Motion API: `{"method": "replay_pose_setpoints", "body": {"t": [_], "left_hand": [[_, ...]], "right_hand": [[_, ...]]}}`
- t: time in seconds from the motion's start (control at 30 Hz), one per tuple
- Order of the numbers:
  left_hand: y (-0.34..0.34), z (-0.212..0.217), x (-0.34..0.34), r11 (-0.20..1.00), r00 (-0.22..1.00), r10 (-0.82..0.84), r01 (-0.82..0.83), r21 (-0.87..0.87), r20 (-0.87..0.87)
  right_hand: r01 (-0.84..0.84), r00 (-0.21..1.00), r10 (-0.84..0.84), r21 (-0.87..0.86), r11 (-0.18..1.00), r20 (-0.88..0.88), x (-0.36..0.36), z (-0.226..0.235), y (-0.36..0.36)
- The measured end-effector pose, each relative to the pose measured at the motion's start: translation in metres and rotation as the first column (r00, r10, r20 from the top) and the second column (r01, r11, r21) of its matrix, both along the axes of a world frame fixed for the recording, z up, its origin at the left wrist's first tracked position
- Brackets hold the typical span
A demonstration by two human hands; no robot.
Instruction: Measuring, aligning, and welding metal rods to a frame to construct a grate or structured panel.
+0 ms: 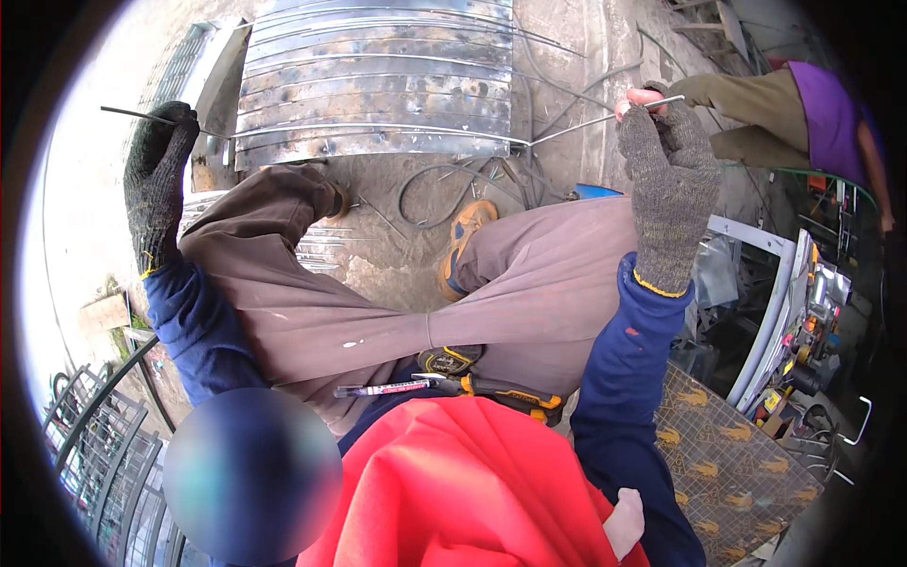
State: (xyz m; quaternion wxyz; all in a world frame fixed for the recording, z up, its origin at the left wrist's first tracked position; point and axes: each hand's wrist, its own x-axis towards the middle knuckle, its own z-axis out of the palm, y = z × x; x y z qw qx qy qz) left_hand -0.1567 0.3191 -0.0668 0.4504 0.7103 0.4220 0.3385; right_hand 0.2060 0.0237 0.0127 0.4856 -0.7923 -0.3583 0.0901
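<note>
My left hand (162, 170), in a dark grey knitted glove, is closed around a thin metal rod (123, 111), whose end sticks out to the left. On the right, my right hand (669, 180), gloved alike with bare fingertips showing, pinches a thin rod near its end (682, 97). From there the rod slants down to the near edge of a metal-topped worktable (331, 146). Along that edge a thin line of metal runs between both hands; I cannot tell whether it is all one rod. Several more rods lie across the tabletop.
A cable (406, 203) coils on the floor beside my shoe (465, 236). A person in purple (827, 123) is at the far right. Near my right arm are a patterned board (727, 454) and a white frame (770, 302) with tools behind. Metal grilles (104, 463) stand at the lower left.
</note>
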Motion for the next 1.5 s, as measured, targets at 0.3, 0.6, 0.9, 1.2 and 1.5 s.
{"method": "replay_pose_setpoints", "body": {"t": [0.3, 0.6, 0.9, 1.2, 1.5], "left_hand": [[0.003, -0.006, -0.001, 1.000, 1.000, -0.019, 0.019, 0.001, -0.016], [-0.007, 0.002, 0.009, 0.998, 0.997, -0.012, 0.016, 0.056, -0.077], [-0.006, 0.004, 0.011, 0.997, 0.995, 0.069, -0.067, 0.024, -0.076], [0.003, -0.006, 0.020, 0.998, 0.997, 0.058, -0.057, 0.019, -0.048], [0.029, -0.020, 0.044, 0.981, 0.975, 0.138, -0.110, 0.158, -0.174]], "right_hand": [[-0.030, 1.000, 0.030, 0.075, 0.997, 0.003, 0.001, -0.011, -0.005], [-0.002, 1.000, 0.002, 0.050, 0.999, 0.008, -0.006, -0.005, -0.003], [0.192, 0.978, -0.192, -0.009, 0.981, -0.082, 0.003, -0.006, 0.001], [0.053, 0.991, -0.071, -0.151, 0.987, -0.114, 0.036, -0.011, 0.018], [-0.112, 0.945, 0.021, -0.261, 0.959, -0.326, 0.073, -0.038, 0.087]]}}
